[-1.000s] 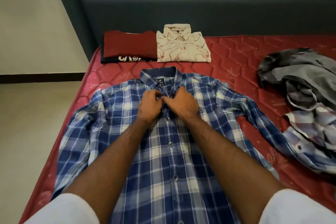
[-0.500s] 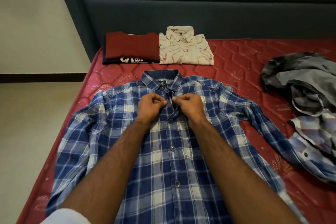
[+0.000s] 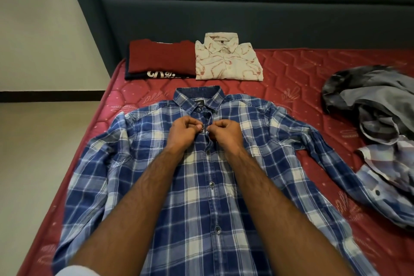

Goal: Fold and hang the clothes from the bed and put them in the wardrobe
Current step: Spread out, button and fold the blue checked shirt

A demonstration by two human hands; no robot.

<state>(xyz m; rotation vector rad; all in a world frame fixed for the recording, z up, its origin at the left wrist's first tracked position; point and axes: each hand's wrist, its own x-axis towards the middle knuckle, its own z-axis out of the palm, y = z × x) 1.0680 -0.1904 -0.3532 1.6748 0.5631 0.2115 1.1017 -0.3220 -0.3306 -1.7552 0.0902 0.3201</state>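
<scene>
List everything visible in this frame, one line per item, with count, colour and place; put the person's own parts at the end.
plaid shirt: 1, blue and white, spread face up on the near part of the mattress, collar toward the headboard
red top: 1, dark red, folded, far left, on a dark printed garment
dark printed garment: 1, black with white print, only its edge shows
patterned shirt: 1, cream with pink marks, folded, right of the red top
unfolded clothes: 1 heap, grey and pale plaid, right edge
mattress: 1, red, quilted
headboard: 1, dark blue-grey
left hand: 1, pinching the shirt placket below the collar
right hand: 1, pinching the placket opposite
</scene>
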